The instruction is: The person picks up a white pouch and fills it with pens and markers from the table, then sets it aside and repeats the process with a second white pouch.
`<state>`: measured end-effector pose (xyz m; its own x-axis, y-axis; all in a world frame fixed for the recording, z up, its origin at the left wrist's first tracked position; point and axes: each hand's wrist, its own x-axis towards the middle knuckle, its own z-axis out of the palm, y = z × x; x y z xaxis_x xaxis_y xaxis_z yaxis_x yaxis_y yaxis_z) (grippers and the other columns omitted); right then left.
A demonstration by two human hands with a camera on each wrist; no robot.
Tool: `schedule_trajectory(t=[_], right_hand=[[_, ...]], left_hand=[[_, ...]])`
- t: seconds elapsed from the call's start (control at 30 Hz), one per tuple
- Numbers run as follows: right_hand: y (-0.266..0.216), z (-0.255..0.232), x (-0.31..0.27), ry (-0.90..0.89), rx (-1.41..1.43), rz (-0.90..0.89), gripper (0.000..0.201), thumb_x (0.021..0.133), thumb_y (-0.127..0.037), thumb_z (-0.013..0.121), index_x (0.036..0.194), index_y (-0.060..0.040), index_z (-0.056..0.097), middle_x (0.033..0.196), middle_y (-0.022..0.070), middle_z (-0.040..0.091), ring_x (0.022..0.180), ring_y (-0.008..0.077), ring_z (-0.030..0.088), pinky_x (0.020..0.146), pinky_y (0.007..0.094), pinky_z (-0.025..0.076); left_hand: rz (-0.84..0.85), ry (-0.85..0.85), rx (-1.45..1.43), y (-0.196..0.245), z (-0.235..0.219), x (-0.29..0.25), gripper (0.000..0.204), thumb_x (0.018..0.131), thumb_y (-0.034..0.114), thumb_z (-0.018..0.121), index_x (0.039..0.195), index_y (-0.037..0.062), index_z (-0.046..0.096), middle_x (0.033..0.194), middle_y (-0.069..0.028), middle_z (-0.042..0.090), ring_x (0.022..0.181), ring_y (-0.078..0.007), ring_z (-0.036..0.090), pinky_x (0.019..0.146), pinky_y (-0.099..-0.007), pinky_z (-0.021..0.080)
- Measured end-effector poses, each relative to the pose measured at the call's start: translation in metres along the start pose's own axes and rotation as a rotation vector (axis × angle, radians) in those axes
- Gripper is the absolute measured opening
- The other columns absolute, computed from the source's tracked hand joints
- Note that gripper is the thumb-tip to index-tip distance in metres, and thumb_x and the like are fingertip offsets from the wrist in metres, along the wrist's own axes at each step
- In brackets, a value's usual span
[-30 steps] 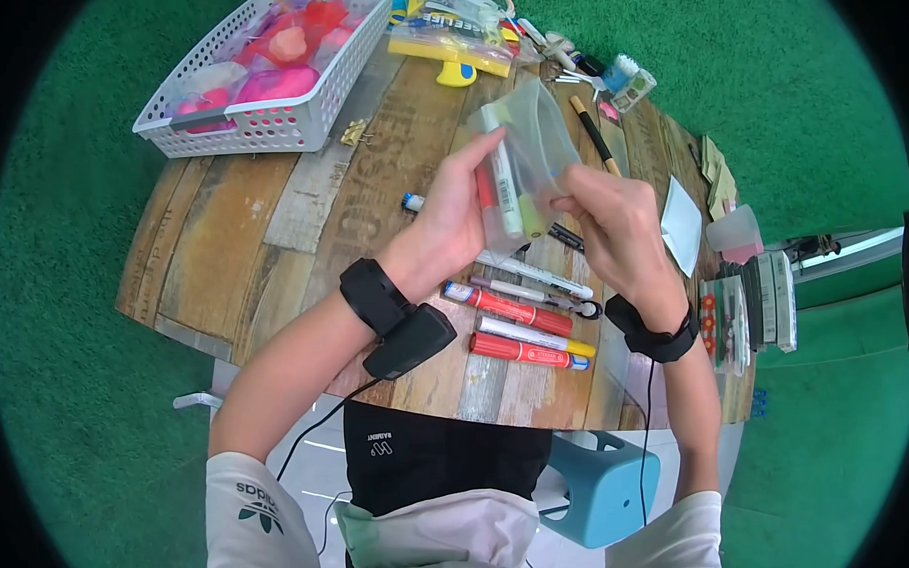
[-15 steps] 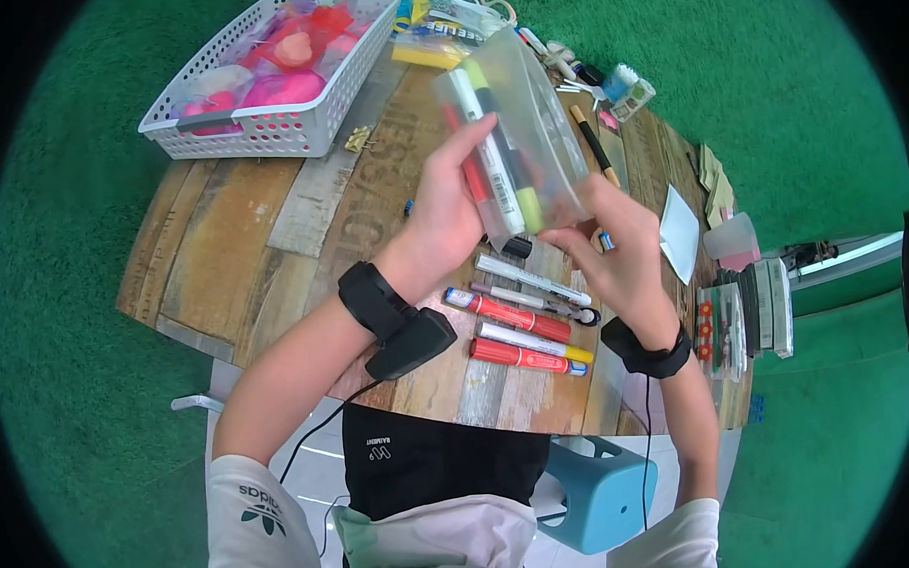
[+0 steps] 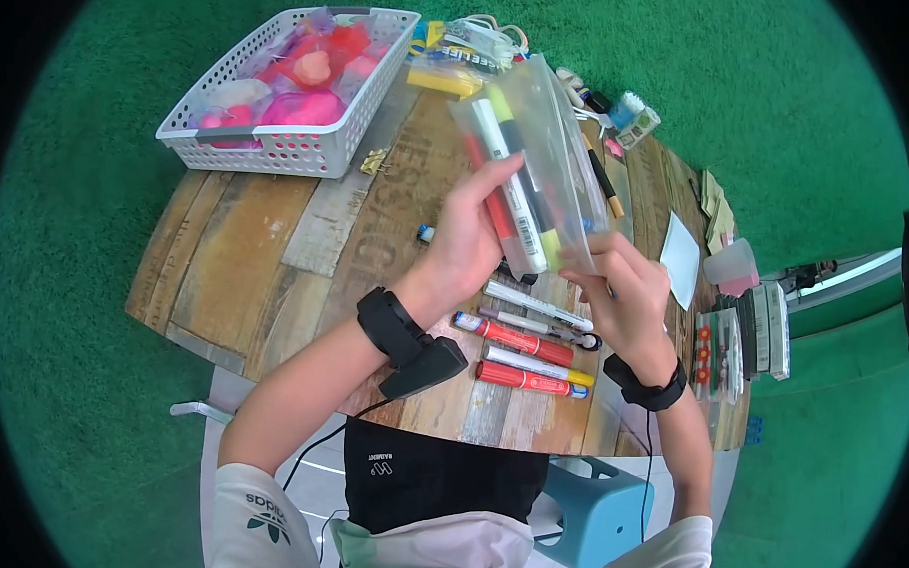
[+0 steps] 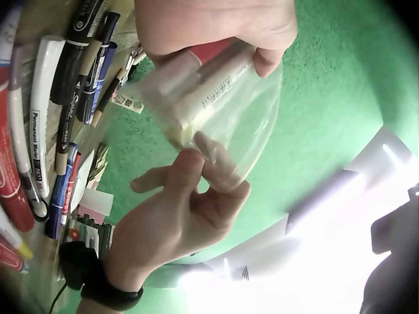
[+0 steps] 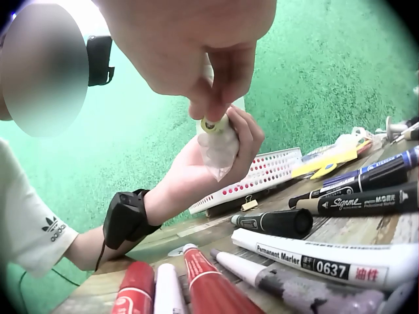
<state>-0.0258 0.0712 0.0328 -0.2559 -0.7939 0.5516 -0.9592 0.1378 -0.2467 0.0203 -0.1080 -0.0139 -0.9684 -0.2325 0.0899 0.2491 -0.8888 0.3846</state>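
Note:
My left hand point(image 3: 461, 242) grips a clear plastic pouch point(image 3: 554, 110) over the table, thumb across its front. Through the plastic show a white marker point(image 3: 512, 187), a red marker point(image 3: 498, 214) and a marker with yellow-green ends point(image 3: 501, 106). At the pouch's near lower corner my right hand point(image 3: 630, 296) pinches with thumb and fingertips. The right wrist view has those fingertips right at the yellow-green marker end point(image 5: 211, 125). Below the hands lie a white permanent marker point(image 3: 538, 303), red markers point(image 3: 527, 344) and a white marker with a yellow cap point(image 3: 537, 365).
A white basket point(image 3: 300, 161) of pink and red packets stands at the back left of the wooden table point(image 3: 238, 251). Bags and small stationery crowd the far edge. A binder clip point(image 3: 374, 162) lies beside the basket. Stacked boxes point(image 3: 767, 333) stand at the right.
The pouch has tipped up so the markers inside show more fully. My right hand has moved from its side edge down to the lower corner. The left hand keeps its grip.

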Motion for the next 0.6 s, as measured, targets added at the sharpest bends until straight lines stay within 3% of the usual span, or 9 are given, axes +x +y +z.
schedule_trajectory(t=[0.17,0.6], right_hand=[[0.0004,-0.0024,0.0001,0.011,-0.09,-0.094,0.018,0.074,0.011,0.068,0.081,-0.0004,0.056,0.089,0.0079,0.068,0.048,0.0133,0.059,0.042,0.0254,0.045],[-0.001,-0.0056,-0.0047,-0.073,-0.028,-0.037,0.016,0.074,0.014,0.06,0.085,0.0015,0.058,0.093,0.01,0.071,0.053,0.0152,0.065,0.043,0.0247,0.049]], left_hand=[[-0.007,-0.027,-0.009,0.0004,0.0014,-0.0024,0.029,0.093,0.026,0.06,0.113,0.0052,0.054,0.101,-0.0058,0.062,0.092,-0.0167,0.062,0.086,-0.036,0.051],[-0.053,-0.029,0.042,-0.0006,-0.001,-0.0046,0.032,0.093,0.028,0.059,0.111,0.0028,0.053,0.092,-0.0112,0.065,0.083,-0.0209,0.065,0.08,-0.0375,0.053]])
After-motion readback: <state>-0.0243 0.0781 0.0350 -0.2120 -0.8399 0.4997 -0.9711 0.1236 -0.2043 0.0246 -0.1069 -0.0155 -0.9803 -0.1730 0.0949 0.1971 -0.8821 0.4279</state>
